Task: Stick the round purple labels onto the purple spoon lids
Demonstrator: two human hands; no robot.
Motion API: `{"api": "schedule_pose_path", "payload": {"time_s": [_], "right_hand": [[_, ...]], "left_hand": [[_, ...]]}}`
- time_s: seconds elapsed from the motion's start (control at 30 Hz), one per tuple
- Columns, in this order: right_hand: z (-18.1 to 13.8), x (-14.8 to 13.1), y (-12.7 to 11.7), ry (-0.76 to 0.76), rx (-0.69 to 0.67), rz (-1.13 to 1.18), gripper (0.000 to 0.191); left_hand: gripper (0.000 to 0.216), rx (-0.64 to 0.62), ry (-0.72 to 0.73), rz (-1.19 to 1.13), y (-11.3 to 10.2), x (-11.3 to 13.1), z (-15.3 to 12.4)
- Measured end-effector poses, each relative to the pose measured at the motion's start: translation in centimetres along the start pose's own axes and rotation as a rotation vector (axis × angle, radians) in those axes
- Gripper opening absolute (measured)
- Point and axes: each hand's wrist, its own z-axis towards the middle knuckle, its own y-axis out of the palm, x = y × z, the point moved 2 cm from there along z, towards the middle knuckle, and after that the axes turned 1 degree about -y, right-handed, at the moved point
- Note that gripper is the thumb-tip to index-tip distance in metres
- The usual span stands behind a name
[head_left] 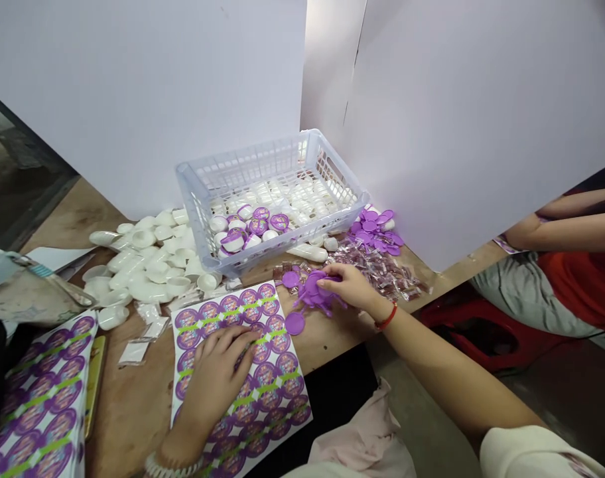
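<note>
My left hand (225,372) lies on a sheet of round purple stickers (287,362), palm down with the fingers stretched out. At the front of the table, my right hand (349,287) is closed at a bunch of purple plastic discs (312,287), some with thin stems, its thumb and fingers on the upper ones. One loose purple disc (295,323) lies beside the sheet's right edge. Another purple disc (290,279) rests just behind it. Exactly how many pieces my right fingers grip is hidden.
Behind my hands stands a plastic basket (203,222) with white cups, some purple-topped. White cups (153,265) are heaped at left, small clear packets (382,269) and more purple discs (375,229) at right. White boards (148,86) rise behind. Another person's arm (556,229) is at right.
</note>
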Motion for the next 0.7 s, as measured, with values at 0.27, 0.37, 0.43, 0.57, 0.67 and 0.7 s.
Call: {"api": "schedule_pose_path", "payload": {"time_s": [0.27, 0.37, 0.43, 0.57, 0.67, 0.7], "right_hand": [[-0.7, -0.8, 2.6, -0.118, -0.062, -0.297, 0.027], [-1.0, -0.7, 2.0, -0.144, -0.04, -0.378, 0.035], [-0.9, -0.7, 1.6, -0.143, -0.014, -0.422, 0.037], [0.4, -1.2, 1.8, -0.137, 0.026, -0.481, 0.038], [1.9, -2.2, 3.3, -0.168, -0.018, -0.497, 0.041], [2.3, -2.5, 3.8, -0.175, -0.035, -0.501, 0.043]], "left_hand": [[0.027, -0.032, -0.008, -0.015, 0.0, 0.1, 0.1], [0.027, -0.032, -0.017, -0.009, 0.0, 0.1, 0.1], [0.028, -0.029, -0.017, -0.009, 0.0, 0.1, 0.1], [0.029, -0.025, -0.016, -0.017, -0.1, 0.3, 0.1], [0.029, -0.024, -0.015, -0.01, -0.1, 0.3, 0.1], [0.029, -0.024, -0.016, -0.007, -0.1, 0.3, 0.1]]}}
